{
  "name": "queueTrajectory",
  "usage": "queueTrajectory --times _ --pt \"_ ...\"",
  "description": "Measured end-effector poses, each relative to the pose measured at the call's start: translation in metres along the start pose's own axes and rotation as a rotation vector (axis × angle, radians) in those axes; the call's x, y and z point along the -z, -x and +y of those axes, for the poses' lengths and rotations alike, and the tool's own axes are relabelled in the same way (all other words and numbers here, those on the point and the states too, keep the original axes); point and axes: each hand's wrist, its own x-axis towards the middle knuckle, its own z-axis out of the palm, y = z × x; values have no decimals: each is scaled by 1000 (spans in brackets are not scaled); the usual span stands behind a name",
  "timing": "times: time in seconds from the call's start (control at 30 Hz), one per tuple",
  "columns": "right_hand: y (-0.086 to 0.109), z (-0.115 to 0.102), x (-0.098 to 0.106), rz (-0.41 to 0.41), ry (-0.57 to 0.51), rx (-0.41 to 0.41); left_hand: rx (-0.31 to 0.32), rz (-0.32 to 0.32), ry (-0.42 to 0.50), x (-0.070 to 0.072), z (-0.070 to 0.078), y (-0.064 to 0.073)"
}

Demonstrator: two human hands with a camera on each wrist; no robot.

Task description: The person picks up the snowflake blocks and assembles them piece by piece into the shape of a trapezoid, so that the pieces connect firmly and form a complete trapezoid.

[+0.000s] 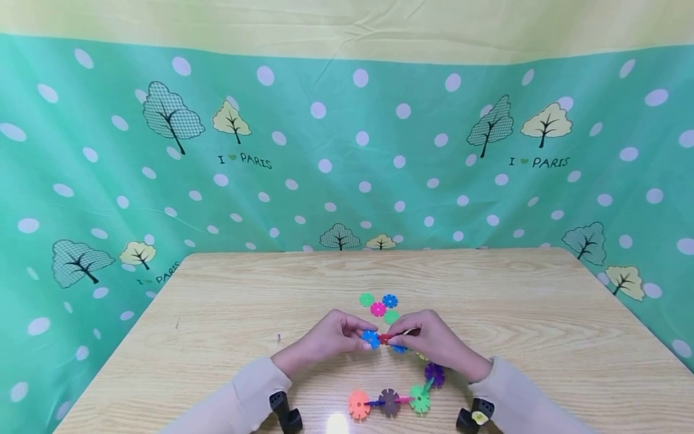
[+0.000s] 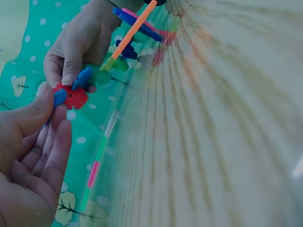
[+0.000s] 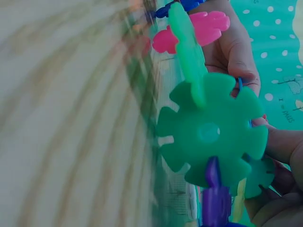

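My left hand [image 1: 333,334] pinches a blue notched plastic disc [image 1: 370,339] between thumb and fingers. Against that disc's edge sits a red notched disc [image 2: 75,98], pinched by my right hand [image 1: 431,339]. From the red disc a chain of linked discs curves under the right hand and back along the table. It includes another blue disc [image 1: 400,349], a purple disc [image 1: 434,375], a green disc [image 1: 420,399], a dark disc [image 1: 389,402] and an orange disc [image 1: 359,405] at its end. The right hand covers part of the chain.
Just beyond the hands, loose discs lie flat on the wooden table [image 1: 244,289]: a blue one [image 1: 390,301], a pink one [image 1: 378,309] and two green ones [image 1: 367,299]. A green dotted curtain [image 1: 347,181] hangs behind the table's far edge.
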Motion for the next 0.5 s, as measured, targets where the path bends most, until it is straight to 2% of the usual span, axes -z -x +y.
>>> queueTrajectory --times 0.5 --pt "1 2 -2 26 -48 25 -13 -19 94 -1 -7 -5"
